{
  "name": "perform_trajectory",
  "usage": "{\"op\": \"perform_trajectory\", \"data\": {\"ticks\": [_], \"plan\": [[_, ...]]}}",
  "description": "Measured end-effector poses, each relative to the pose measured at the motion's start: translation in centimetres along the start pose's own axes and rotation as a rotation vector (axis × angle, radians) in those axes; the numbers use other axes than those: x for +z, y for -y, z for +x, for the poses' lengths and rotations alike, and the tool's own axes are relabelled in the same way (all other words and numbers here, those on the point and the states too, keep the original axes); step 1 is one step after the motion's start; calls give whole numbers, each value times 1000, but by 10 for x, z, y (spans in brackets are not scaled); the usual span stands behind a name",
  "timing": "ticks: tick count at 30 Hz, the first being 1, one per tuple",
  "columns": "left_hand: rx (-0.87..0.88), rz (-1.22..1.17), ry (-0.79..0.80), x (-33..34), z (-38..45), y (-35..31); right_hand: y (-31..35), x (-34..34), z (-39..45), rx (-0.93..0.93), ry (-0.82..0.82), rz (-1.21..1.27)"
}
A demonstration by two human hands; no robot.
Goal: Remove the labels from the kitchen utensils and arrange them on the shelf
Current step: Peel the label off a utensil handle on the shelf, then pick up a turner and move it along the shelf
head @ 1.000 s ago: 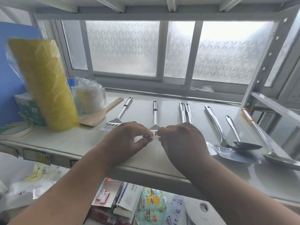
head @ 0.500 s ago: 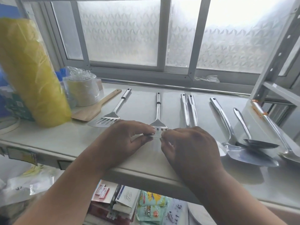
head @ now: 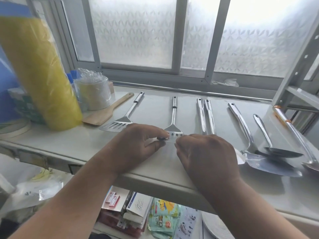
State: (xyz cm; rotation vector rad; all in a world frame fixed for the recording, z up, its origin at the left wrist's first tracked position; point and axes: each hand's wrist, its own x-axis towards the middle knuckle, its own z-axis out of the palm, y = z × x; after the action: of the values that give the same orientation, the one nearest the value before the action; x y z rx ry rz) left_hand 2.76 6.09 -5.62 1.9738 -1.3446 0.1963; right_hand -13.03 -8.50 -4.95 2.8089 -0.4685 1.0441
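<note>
Steel utensils lie in a row on the shelf [head: 172, 169]: slotted turner [head: 119, 124] placed at left. Left hand [head: 136, 145] and right hand [head: 205, 152] both pinch the label [head: 170, 140] on the small slotted spatula [head: 173, 125]; peel apparently unfinished. Tongs [head: 206, 116], ladles [head: 255, 135] already arranged rightward; their label status unreadable.

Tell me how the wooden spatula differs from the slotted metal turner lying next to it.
The wooden spatula is tan wood with a solid blade; the slotted metal turner is shiny steel with slots cut through its blade. The wooden spatula's handle is flat and short, the turner's thin and longer. Both lie flat on the shelf, handles angled toward the window.
</note>
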Motion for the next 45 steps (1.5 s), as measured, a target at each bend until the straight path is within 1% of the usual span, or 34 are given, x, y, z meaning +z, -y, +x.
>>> {"op": "perform_trajectory", "data": {"ticks": [3, 6, 8, 10, 13, 14, 15, 17, 21, 24, 27, 28, 30, 32, 35, 38, 40, 42, 45], "plan": [[31, 66, -23, -8, -4, -3, 1, -6, -5, -26, -50, 79], [100, 287, 54, -26, -7, 0, -2, -9, -7, -111, -91, 247], [87, 422, 85, -45, -7, 10, -2, -9, -8, -195, -103, 269], [-44, 492, 110, -67, -9, 25, -2, -9, -9, -236, -87, 235], [-301, 512, 261, -93, -16, 44, -2, -9, -11, -224, -68, 214], [-338, 482, 300, -96, -18, 48, -1, -9, -11, -213, -62, 220], [-340, 452, 305, -98, -20, 51, -1, -8, -11, -205, -63, 221], [-279, 443, 248, -96, -22, 54, -2, -7, -11, -176, -58, 208], [-134, 410, 75, -85, -26, 60, -2, -3, -10, -90, -22, 164], [-45, 370, -98, -77, -25, 57, -3, -4, -11, -46, -30, 153], [51, 334, -275, -71, -15, 38, -2, -6, -12, -14, -31, 147], [85, 326, -311, -69, -10, 29, -2, -6, -11, -6, -26, 145], [149, 309, -325, -62, -1, 12, -2, -5, -11, -1, -14, 149], [194, 297, -279, -53, 6, -2, -2, -6, -11, -3, 3, 149], [202, 286, -128, -37, 10, -16, -3, -7, -11, -1, 12, 139], [117, 271, 53, -24, 5, -23, -4, -6, -11, 19, 16, 130], [44, 219, 130, -21, 0, -23, -4, -6, -11, 39, 9, 150], [3, 167, 148, -21, -5, -23, -3, -7, -12, 66, -10, 176], [1, 127, 140, -20, -8, -24, -1, -10, -12, 98, -26, 180]]}}
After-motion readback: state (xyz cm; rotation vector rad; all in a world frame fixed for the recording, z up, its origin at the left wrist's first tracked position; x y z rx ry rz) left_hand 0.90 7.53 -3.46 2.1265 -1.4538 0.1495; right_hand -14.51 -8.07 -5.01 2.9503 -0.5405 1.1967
